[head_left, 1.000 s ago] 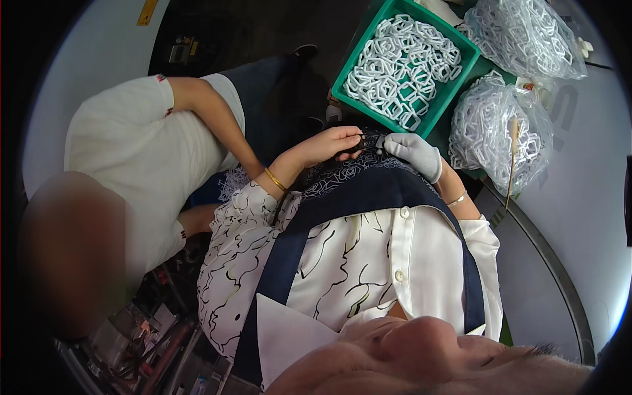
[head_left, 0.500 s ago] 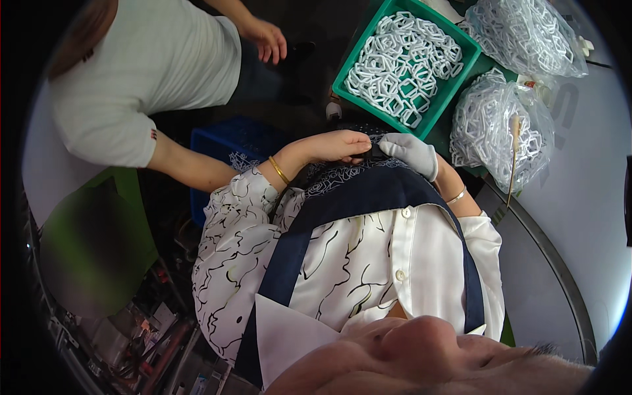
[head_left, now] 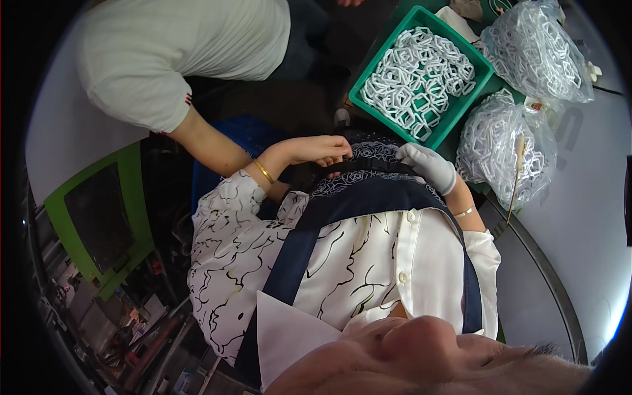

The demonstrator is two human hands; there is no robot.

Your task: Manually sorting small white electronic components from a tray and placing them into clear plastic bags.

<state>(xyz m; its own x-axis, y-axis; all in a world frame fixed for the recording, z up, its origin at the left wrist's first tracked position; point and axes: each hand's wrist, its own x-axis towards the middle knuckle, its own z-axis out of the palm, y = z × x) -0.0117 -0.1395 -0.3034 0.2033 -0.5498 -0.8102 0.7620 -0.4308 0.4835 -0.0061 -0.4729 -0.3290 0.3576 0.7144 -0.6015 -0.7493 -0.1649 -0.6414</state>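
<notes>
My left hand [head_left: 321, 150], bare with a gold bangle [head_left: 264, 172] at the wrist, is in front of my waist with its fingers curled. What it holds, if anything, is hidden. To its right my right hand [head_left: 429, 167], in a white glove, curls its fingers at the side of my waist; I cannot make out anything in them. Between and below the hands, a black strap [head_left: 368, 166] runs across my dark apron [head_left: 388, 190] over patterned dark cloth. A pinkish patch under my left hand is too small to identify.
A green crate [head_left: 442, 128] of white plastic chain links stands beyond my right hand. Clear bags of white links [head_left: 505, 146] lie right of it, with a thin wooden-handled tool [head_left: 519, 158] against one. At left, a co-worker's arm [head_left: 214, 146] reaches past mine over a blue bin [head_left: 240, 130].
My hands have moved apart from their meeting point at the waist, the left leftward and the right rightward, baring the black strap. The co-worker's body and the crate appear shifted right.
</notes>
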